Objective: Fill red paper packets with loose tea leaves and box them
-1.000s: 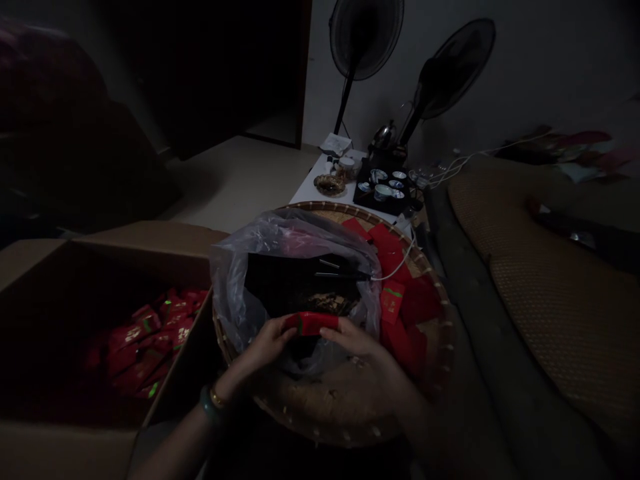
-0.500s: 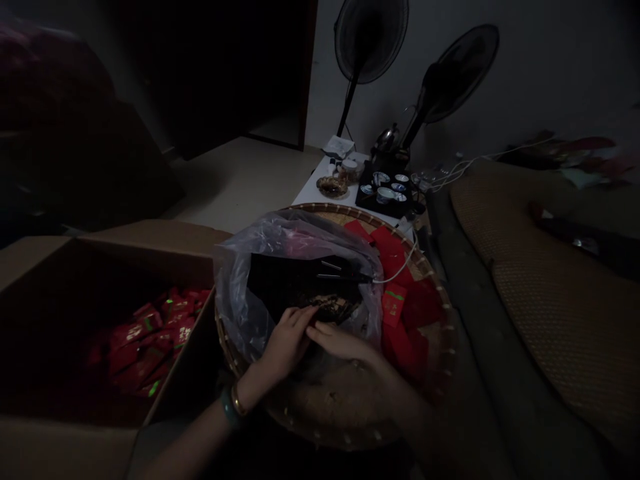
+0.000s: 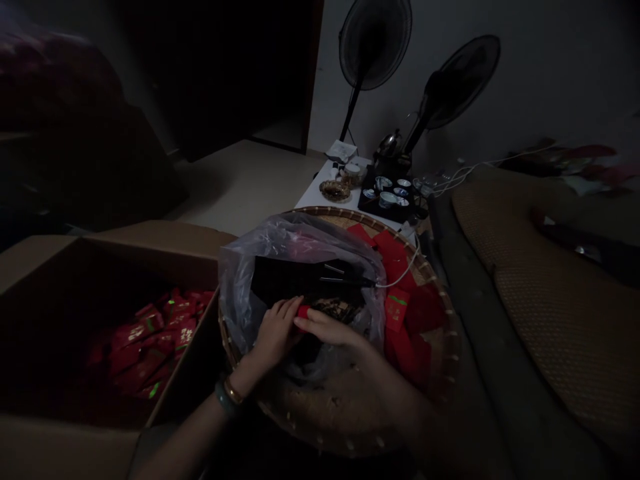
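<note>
Between my left hand (image 3: 277,328) and my right hand (image 3: 327,328) shows a small red packet (image 3: 303,311). The fingers of both hands are closed on it. They are over the near side of a clear plastic bag (image 3: 235,267), which holds dark, loose pieces (image 3: 340,310) hard to make out in the dim light. A dark tool with a white cord (image 3: 413,257) lies across the bag's opening. The bag rests on a round woven bamboo tray (image 3: 345,427). On the tray's right side lie several flat red packets (image 3: 397,310), one with green and gold print.
At the left, a cardboard box (image 3: 155,233) holds a heap of red packets (image 3: 155,340). Beyond the tray, a white table (image 3: 313,193) carries a tea tray with small cups (image 3: 387,200) and a glass dish (image 3: 335,191). Two fans (image 3: 375,43) stand behind; a woven-covered seat (image 3: 545,300) is at right.
My hands have shifted slightly left and the red packet between them now shows more clearly. The whole view has moved a little.
</note>
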The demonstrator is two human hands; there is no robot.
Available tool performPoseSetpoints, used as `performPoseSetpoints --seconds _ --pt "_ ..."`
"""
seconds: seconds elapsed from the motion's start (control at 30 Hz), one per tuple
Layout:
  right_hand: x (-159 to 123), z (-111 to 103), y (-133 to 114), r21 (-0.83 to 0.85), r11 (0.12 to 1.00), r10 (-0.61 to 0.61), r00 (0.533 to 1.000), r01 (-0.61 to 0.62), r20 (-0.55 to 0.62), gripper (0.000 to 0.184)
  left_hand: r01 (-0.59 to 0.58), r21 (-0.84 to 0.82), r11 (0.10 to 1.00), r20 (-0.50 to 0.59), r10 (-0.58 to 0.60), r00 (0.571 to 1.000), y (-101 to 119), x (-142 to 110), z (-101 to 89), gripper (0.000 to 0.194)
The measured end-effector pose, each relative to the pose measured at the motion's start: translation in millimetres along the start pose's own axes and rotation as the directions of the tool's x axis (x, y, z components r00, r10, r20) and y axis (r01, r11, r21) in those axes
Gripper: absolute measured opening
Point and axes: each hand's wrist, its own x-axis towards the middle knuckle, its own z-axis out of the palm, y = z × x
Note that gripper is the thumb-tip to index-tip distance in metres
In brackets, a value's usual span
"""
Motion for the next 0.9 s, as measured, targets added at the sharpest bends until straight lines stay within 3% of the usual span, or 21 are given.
performPoseSetpoints --seconds 0.13,0.2,0.27,0.33,0.4,0.47,0.57,0.63,0.77,0.9 --pt "-5 -1 -9 -0.082 0.997 0.018 0.996 -0.011 0.082 0.031 0.040 0.004 0.999 -0.010 -0.040 0.999 -5 0 0.2 0.051" --pt "-7 -8 -13 -0.122 0.992 -0.014 0.998 0.021 0.059 0.031 0.070 -0.065 0.995 -0.039 -0.073 0.997 -8 -2 0.1 0.047" --pt "-7 -19 -15 -0.172 0.984 -0.062 0.993 0.044 -0.096 0.029 0.117 -0.137 0.984 -0.079 -0.128 0.989 -11 -3 0.7 0.043" --pt "-1 -30 -12 -0.329 0.944 -0.125 0.947 0.022 -0.295 0.028 0.157 -0.197 0.968 -0.106 -0.181 0.978 -13 -4 1.8 0.042" --pt "10 -36 -6 -0.593 0.805 -0.239 0.910 -0.009 -0.339 0.040 0.179 -0.231 0.956 -0.126 -0.211 0.969 -14 -4 3.0 0.042" --pt "25 -37 3 -0.812 0.583 -0.296 0.924 -0.027 -0.243 0.055 0.186 -0.238 0.953 -0.150 -0.226 0.963 -14 -4 3.9 0.043" --pt "51 -33 13 -0.942 0.320 -0.259 0.947 -0.103 -0.191 0.055 0.178 -0.227 0.957 -0.179 -0.221 0.959 -14 -5 3.9 0.046" --pt "64 -32 15 -0.962 0.241 -0.235 0.954 -0.126 -0.184 0.048 0.170 -0.226 0.959 -0.186 -0.213 0.959 -13 -6 3.4 0.048" --pt "77 -36 14 -0.968 0.231 -0.242 0.958 -0.097 -0.154 0.037 0.151 -0.236 0.960 -0.197 -0.200 0.960 -11 -6 3.4 0.052" --pt "78 -39 14 -0.959 0.252 -0.258 0.946 -0.131 -0.197 0.039 0.147 -0.257 0.955 -0.193 -0.200 0.961 -10 -5 4.8 0.052"
